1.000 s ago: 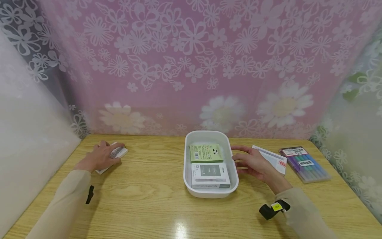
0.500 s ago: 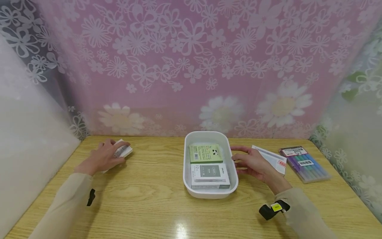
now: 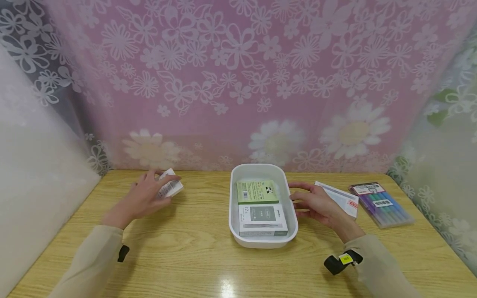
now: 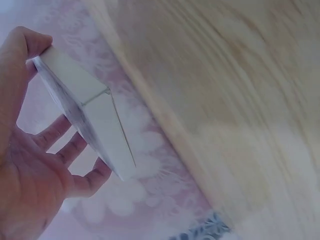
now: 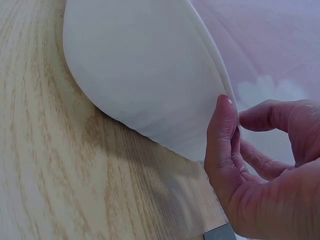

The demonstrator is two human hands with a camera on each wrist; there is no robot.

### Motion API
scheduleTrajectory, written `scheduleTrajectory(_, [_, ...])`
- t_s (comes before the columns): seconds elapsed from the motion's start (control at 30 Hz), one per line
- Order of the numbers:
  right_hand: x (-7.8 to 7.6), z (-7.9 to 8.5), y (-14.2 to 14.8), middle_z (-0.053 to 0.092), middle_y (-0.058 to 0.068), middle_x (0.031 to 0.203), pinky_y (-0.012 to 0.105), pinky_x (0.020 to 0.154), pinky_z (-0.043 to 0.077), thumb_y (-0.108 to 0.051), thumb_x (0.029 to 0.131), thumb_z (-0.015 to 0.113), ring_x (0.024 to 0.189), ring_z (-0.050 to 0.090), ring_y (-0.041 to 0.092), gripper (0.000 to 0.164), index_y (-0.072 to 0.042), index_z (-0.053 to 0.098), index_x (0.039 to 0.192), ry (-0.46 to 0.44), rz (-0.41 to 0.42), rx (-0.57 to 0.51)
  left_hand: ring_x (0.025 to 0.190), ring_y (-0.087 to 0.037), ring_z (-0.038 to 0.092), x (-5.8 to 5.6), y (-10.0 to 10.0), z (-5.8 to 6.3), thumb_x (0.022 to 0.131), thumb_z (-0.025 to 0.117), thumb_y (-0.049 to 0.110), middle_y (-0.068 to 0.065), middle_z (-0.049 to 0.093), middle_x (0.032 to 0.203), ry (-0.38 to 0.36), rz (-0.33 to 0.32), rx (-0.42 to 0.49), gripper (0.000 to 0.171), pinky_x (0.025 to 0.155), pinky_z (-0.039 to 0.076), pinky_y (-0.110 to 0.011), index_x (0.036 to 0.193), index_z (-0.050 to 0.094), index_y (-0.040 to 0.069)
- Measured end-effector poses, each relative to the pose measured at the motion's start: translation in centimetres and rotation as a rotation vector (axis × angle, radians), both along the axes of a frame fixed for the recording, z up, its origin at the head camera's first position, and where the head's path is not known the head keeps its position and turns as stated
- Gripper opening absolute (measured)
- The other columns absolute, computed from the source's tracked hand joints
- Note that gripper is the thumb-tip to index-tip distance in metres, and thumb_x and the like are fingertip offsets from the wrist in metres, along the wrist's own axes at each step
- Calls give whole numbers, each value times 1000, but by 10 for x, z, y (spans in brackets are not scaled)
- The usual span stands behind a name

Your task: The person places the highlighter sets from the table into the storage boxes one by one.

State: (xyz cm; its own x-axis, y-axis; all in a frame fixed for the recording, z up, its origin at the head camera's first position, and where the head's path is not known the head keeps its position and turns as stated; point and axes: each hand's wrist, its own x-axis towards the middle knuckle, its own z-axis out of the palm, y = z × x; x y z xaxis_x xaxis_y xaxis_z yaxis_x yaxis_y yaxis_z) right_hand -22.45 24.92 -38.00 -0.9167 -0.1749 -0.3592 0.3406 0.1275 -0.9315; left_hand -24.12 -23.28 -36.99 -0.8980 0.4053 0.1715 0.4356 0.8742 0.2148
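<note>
My left hand grips a small white box with printed lettering, at the left of the table. In the left wrist view the box sits tilted between thumb and fingers, its plain white sides towards the camera. My right hand rests its bent, loose fingers against the right side of a white plastic basket; the right wrist view has the fingertips at the basket's outer wall. Inside the basket lie a green box with a panda picture and a white-and-grey box marked 12.
Beyond my right hand lies a flat white packet with a red label, partly covered by the hand. Farther right is a clear case of coloured pens. A floral curtain rises behind the wooden table and along both sides.
My left hand has moved to the right across the table with the white box, which now appears more tilted. The right hand and the basket have stayed where they were.
</note>
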Motion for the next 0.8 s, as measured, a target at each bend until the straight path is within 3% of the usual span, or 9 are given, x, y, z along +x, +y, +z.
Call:
scheduleTrajectory(0.2, [1,1,0,71,0,110,28,70,62,-19,98,64,86,72,13,63,-8,39,155,4,5,7,119,-48,50,7,17,6,93,72,28,-23,44,145,57,-55,-11,56,82,45,-65,146,53,35])
scheduleTrajectory(0.8, [1,0,0,72,1,110,28,69,61,-18,98,64,86,73,14,63,-8,39,155,7,8,-2,111,-38,55,22,53,15,88,76,26,-17,48,145,182,-147,-13,57,73,47,-51,141,58,38])
